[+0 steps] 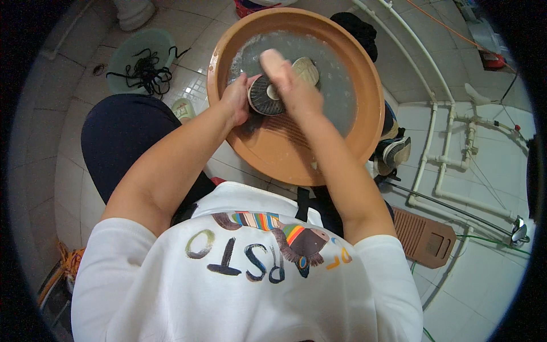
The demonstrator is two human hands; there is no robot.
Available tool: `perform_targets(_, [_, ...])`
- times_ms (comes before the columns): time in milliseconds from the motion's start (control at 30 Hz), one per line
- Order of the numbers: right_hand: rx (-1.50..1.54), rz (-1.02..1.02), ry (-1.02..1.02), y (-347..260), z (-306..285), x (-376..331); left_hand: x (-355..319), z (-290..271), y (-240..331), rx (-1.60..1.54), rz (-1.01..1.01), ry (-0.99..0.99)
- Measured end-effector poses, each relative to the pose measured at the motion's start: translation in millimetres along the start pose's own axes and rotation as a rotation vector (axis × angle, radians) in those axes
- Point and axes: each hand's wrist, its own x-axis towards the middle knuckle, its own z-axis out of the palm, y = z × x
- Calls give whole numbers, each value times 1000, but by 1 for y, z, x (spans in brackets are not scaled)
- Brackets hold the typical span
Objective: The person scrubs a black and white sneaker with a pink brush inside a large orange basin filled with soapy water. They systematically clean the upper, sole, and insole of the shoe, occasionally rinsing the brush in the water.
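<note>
Partly, the blurred right hand (286, 82) hides the shoe (264, 101).

Pipe corner, lol
White pipes (449, 131) by white tiles (484, 290), orange cord (456, 32) upper right, white pedestal base (134, 12) top left.

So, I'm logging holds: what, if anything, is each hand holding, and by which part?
The left hand holds a shoe by its near end. The right hand blurs over it; any hold there can't be told.
</note>
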Motion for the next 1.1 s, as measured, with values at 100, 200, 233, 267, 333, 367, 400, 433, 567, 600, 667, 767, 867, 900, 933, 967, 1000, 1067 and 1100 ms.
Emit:
perform_targets(100, [198, 287, 132, 69, 3, 21, 4, -1, -1, -9, 9, -57])
perform_targets(200, [26, 351, 179, 154, 21, 13, 8, -2, -3, 19, 12, -31])
perform_targets(233, [-12, 354, 187, 187, 38, 11, 10, -2, -4, 42, 3, -20])
perform_targets(267, [-35, 366, 169, 202, 47, 11, 10, -1, -3, 48, -5, 1])
perform_targets(333, [-80, 395, 133, 223, 60, 8, 8, 2, -3, 63, -24, 40])
perform_targets(367, [26, 356, 152, 233, 64, 13, 10, 1, -3, 61, -25, 49])
perform_targets(400, [133, 315, 169, 236, 63, 21, 10, -1, -4, 59, -26, 61])
perform_targets(433, [238, 274, 187, 238, 64, 25, 11, -1, -4, 56, -28, 71])
perform_targets(567, [226, -15, 242, 174, 36, 8, 8, 2, -4, 118, -43, 98])
perform_targets(600, [145, 2, 92, 146, 21, -5, 6, 2, -3, 165, -25, 122])
perform_targets(667, [-14, -257, 53, 95, 11, -26, 3, 7, 0, 220, -8, 142])
perform_targets(767, [-95, -581, 136, 57, 20, -26, 8, -6, 2, 177, -108, 62])
perform_targets(867, [-156, -566, 78, 70, 11, -19, -4, 2, 3, 264, -67, 121])
perform_targets(900, [-107, -535, 99, 100, 9, -12, 0, 0, 1, 286, -60, 99])
perform_targets(933, [-102, -482, 114, 134, 10, -8, 6, 0, -1, 310, -55, 73])
perform_targets(967, [-130, -399, 72, 155, 6, -8, -5, 14, 0, 336, -39, 157])
perform_targets(1000, [-158, -318, 28, 165, 2, -9, -3, 14, 0, 320, -36, 132])
perform_targets(1067, [-158, -470, 92, 128, 10, -12, 6, 3, -2, 295, -38, 88])
perform_targets(1100, [-151, -548, 147, 102, 13, -13, 15, -10, -3, 255, -45, 59])
